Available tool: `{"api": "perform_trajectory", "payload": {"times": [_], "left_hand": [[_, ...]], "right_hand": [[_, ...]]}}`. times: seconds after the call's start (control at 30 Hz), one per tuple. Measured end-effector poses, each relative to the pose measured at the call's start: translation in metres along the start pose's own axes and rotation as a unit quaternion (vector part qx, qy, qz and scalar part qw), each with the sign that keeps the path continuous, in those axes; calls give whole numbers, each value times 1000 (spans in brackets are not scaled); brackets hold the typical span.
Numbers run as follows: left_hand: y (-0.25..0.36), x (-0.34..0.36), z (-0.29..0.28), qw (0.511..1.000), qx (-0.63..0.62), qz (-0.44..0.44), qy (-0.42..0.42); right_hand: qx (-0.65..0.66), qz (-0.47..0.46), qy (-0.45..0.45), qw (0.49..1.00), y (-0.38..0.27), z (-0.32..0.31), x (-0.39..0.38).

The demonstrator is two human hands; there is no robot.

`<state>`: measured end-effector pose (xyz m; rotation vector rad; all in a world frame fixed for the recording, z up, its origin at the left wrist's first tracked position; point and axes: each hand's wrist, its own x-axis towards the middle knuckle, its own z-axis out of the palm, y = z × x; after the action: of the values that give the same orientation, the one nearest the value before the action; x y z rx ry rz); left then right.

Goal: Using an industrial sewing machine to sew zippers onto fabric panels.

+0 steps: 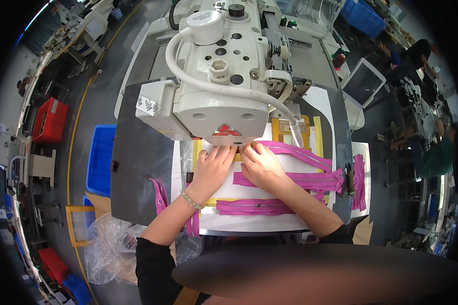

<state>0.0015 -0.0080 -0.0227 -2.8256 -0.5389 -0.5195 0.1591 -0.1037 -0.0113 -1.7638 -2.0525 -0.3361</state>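
Under the white sewing machine head (pixel 216 96), my left hand (pixel 215 168) rests palm down, fingers stretched forward, fingertips partly hidden at the needle area. My right hand (pixel 259 168) is beside it with curled fingers near the same spot; what it holds is hidden. Magenta zipper strips lie on the white work surface (pixel 219 188): one (pixel 305 156) runs out from beside my right hand, another (pixel 320 181) lies behind my right forearm, a third (pixel 244 207) nearer the front edge. More magenta strips (pixel 160 195) hang at the left, and others (pixel 359 180) lie at the right.
Blue bins (pixel 98 160), a red crate (pixel 50 122), a yellow frame (pixel 77 236) and crumpled clear plastic (pixel 112 246) are at the left. A screen (pixel 364 81) stands at the machine's right. Other people (pixel 437 147) are at benches on the far right.
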Motion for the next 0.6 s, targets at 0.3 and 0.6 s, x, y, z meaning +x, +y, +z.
{"api": "perform_trajectory", "payload": {"times": [0.3,0.6], "left_hand": [[-1,-1,0,1000,-4,-10,-12],[-3,-1,-2,1000,-18,-10,-15]], "right_hand": [[17,-3,-4,1000,0,-2,0],[41,11,-11,999,1,-4,-1]]}}
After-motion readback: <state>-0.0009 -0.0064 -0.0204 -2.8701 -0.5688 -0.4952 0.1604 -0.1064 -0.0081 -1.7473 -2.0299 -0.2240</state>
